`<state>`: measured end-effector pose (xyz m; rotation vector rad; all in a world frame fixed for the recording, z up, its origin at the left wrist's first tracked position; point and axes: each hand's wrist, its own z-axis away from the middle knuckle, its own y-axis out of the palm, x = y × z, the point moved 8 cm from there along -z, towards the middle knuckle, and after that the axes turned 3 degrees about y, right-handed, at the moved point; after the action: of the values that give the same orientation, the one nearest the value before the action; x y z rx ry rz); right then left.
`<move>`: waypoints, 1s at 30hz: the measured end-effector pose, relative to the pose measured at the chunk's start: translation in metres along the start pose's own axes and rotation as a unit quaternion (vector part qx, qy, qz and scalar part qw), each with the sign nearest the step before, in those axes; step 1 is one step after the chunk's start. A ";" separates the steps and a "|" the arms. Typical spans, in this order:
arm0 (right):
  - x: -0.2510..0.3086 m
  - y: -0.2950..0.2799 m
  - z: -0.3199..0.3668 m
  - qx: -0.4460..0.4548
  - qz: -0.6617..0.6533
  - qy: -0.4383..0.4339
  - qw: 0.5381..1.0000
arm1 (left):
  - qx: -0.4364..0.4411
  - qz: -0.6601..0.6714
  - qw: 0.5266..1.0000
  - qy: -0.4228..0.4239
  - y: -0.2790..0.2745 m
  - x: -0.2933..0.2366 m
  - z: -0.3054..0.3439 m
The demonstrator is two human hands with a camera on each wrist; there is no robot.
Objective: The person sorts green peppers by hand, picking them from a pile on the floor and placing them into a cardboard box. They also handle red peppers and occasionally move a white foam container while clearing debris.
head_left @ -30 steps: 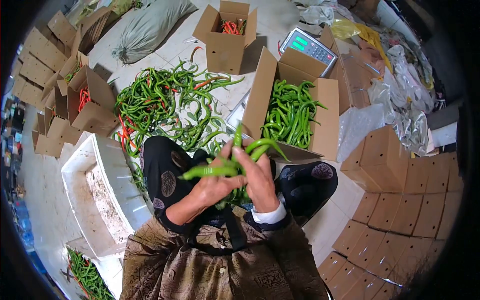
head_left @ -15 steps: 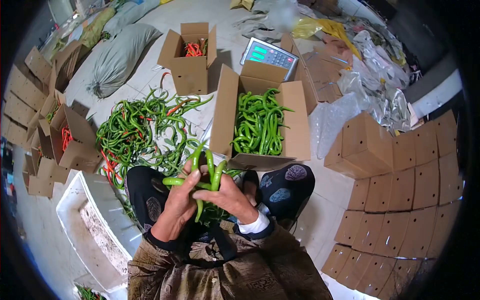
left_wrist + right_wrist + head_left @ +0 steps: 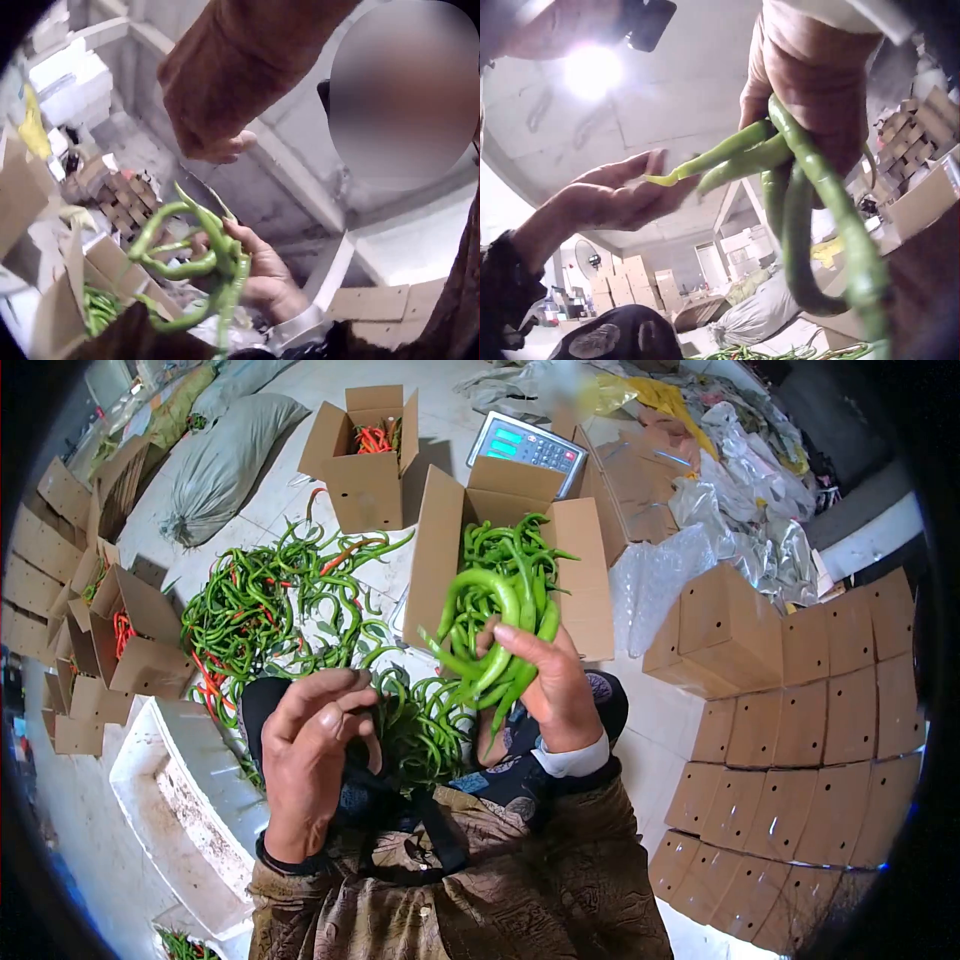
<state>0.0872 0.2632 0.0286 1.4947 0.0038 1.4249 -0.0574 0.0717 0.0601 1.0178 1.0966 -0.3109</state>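
My right hand (image 3: 562, 695) grips a bunch of several long green chili peppers (image 3: 508, 600), thumb across them, in front of the open carton (image 3: 588, 575) of green peppers. In the right wrist view the bunched peppers (image 3: 840, 217) hang out of the fist, tips pointing several ways. The left hand (image 3: 312, 745) is off to the left over the knee, holding nothing, its fingers loosely bent. A loose heap of green peppers (image 3: 430, 745) lies between the legs, below and between both hands.
A pile of green and red peppers (image 3: 240, 610) covers the floor ahead left. Behind stand a carton with red peppers (image 3: 368, 495) and a digital scale (image 3: 530, 448). A white foam box (image 3: 150, 755) is at the left; stacked cartons (image 3: 810, 750) line the right.
Both hands were together at the bunch of peppers. Now the right hand has carried the bunch up and right toward the carton, and the left hand has let go and moved left.
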 end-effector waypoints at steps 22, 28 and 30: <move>0.051 -0.017 -0.039 -0.056 -0.062 -0.093 0.992 | 0.138 0.005 0.990 0.015 0.067 0.033 -0.113; 0.055 -0.013 -0.043 -0.063 -0.083 -0.082 0.991 | 0.152 -0.252 0.944 0.146 0.079 0.015 -0.113; 0.058 -0.012 -0.043 -0.058 -0.088 -0.084 0.991 | 0.148 -0.296 0.924 0.191 0.082 0.012 -0.116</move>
<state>0.0799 0.3320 0.0539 1.4759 -0.0489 1.1366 -0.0651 0.2122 0.0834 1.0147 1.7504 -0.8097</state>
